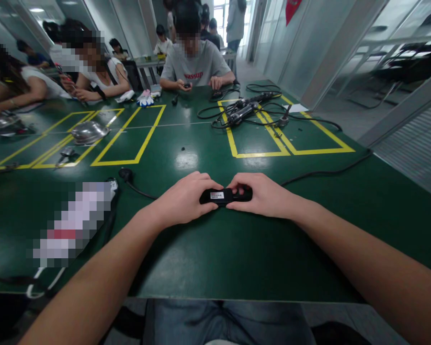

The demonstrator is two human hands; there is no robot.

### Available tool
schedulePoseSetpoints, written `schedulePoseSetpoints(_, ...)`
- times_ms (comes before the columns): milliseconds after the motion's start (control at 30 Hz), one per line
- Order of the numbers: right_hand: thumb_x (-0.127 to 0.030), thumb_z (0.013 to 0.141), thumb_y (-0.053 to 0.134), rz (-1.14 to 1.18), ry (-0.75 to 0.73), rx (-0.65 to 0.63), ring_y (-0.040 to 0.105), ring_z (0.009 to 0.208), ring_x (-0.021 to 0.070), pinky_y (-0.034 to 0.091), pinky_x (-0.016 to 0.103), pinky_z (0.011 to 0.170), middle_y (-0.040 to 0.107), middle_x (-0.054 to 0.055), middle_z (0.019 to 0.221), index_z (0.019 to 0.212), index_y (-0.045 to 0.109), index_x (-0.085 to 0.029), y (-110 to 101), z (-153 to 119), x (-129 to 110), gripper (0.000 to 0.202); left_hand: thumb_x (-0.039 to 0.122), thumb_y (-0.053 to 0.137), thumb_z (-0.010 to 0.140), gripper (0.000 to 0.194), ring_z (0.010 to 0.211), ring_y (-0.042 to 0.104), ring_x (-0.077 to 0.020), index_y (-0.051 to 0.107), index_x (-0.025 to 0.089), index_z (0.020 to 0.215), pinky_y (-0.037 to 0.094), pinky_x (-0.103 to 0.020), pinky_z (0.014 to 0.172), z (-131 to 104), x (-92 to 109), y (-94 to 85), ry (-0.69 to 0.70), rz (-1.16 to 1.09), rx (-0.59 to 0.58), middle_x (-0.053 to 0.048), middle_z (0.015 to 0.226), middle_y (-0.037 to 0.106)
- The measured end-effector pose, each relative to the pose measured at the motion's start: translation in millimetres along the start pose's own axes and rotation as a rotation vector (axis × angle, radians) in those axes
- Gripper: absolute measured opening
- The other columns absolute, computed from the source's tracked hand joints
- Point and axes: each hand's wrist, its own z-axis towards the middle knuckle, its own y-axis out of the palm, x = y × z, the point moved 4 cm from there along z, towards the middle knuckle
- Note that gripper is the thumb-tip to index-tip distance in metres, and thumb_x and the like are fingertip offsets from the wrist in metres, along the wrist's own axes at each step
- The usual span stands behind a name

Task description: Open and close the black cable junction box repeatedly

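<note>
Right in front of me, just above the green table (237, 254), is a small black inline cord box (225, 199) with a white printed label. My left hand (183, 199) grips its left end between thumb and fingers. From the right, my right hand (267, 194) pinches the other end, its fingers curled around the black part there. A black plug (125, 174) lies left of my left hand, and its cord (143, 194) runs toward that hand. Another length of black cord (326, 172) trails off beyond my right wrist to the table's right edge.
A blurred pouch (72, 225) with a white strap lies at left. Beyond are yellow tape outlines (140, 158), a shiny metal part (89, 132) and black corded tools (242, 114). Opposite sits a person in a grey shirt (201, 62), handling small dark parts; other people sit at left.
</note>
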Motion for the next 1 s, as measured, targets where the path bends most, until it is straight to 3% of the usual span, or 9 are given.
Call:
schedulePoseSetpoints(467,-0.036,0.089,0.09,-0.016,-0.008,-0.003,0.067,0.081,0.0203,0.049,0.033,0.075,0.075,0.001,0.092,0.099,0.072,-0.024,0,0,-4,0.025,0.027,0.08,0.101,0.032,0.117,0.072,-0.0305,0.082,0.022,0.133,0.057,-0.045,0.108,-1,2,0.3,0.025,0.017,0.014,-0.009,0.118,0.081)
schedulePoseSetpoints(600,-0.038,0.091,0.088,-0.008,-0.006,-0.012,0.067,0.083,0.0212,0.05,0.035,0.077,0.075,0.003,0.096,0.108,0.073,-0.023,3,0,-1,0.027,0.025,0.084,0.094,0.033,0.111,0.075,-0.0272,0.075,0.023,0.126,0.059,-0.043,0.103,-1,-6,-0.2,-0.007,-0.167,0.062,-0.007,0.118,0.081)
schedulePoseSetpoints(733,-0.047,0.088,0.091,0.079,0.051,0.01,0.067,0.084,0.0219,0.053,0.036,0.077,0.074,0.002,0.098,0.129,0.07,-0.023,4,0,6,0.052,0.033,0.085,0.093,0.033,0.103,0.075,-0.0237,0.064,0.023,0.116,0.059,-0.039,0.091,0,-23,-4.7,-0.108,-0.355,0.153,-0.005,0.115,0.08)
schedulePoseSetpoints(800,-0.048,0.089,0.091,0.138,0.069,0.016,0.068,0.085,0.0218,0.054,0.036,0.078,0.074,0.002,0.098,0.128,0.065,-0.024,4,-1,8,0.053,0.035,0.081,0.096,0.024,0.103,0.073,-0.0253,0.065,0.023,0.109,0.058,-0.041,0.093,1,-31,-7.3,-0.153,-0.238,0.213,-0.005,0.111,0.078)
schedulePoseSetpoints(867,-0.046,0.091,0.087,0.156,0.053,0.013,0.067,0.085,0.0214,0.054,0.036,0.079,0.074,0.002,0.096,0.119,0.063,-0.026,4,-1,7,0.042,0.031,0.078,0.098,0.016,0.107,0.071,-0.028,0.066,0.023,0.104,0.057,-0.046,0.099,2,-37,-7.8,-0.193,-0.066,0.265,-0.007,0.11,0.078)
schedulePoseSetpoints(1000,-0.034,0.096,0.076,0.079,-0.004,-0.016,0.063,0.079,0.02,0.051,0.035,0.075,0.069,0.0,0.086,0.099,0.064,-0.025,3,-1,1,0.015,0.024,0.077,0.099,0.01,0.113,0.071,-0.0315,0.071,0.023,0.107,0.058,-0.048,0.103,4,-46,-1.6,-0.23,0.081,0.248,-0.009,0.113,0.079)
